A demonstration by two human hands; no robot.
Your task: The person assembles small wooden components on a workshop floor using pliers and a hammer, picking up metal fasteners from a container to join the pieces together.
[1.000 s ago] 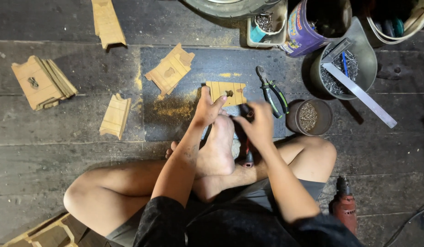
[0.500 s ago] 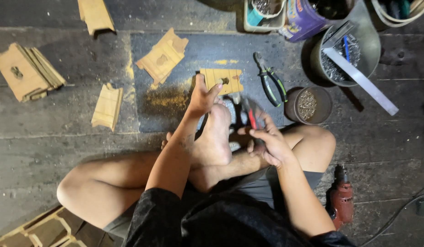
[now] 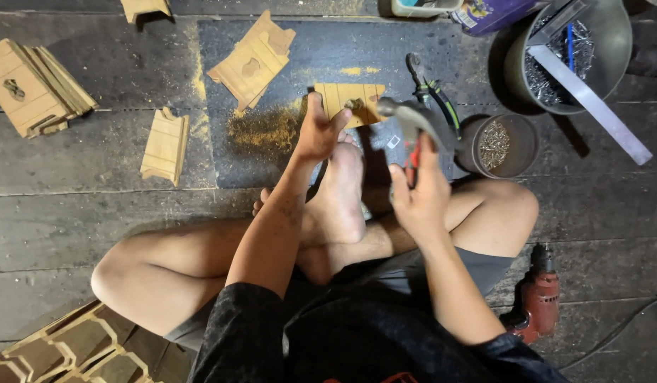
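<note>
Wood, a small flat slatted panel (image 3: 350, 101), lies on the dark mat (image 3: 272, 78) just beyond the left hand (image 3: 318, 131), whose fingertips pin its near edge. It looks light, stiff and liable to split; best steadied at its edge. The right hand (image 3: 421, 195), clenched on a hammer (image 3: 406, 117), holds the head just right of the panel. Half a second ago that hand sat lower, the hammer unraised.

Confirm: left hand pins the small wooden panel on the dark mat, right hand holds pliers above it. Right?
Not quite. The right hand holds a hammer, not pliers; the pliers lie on the dark mat. The left hand does pin the small wooden panel. Head view.
</note>
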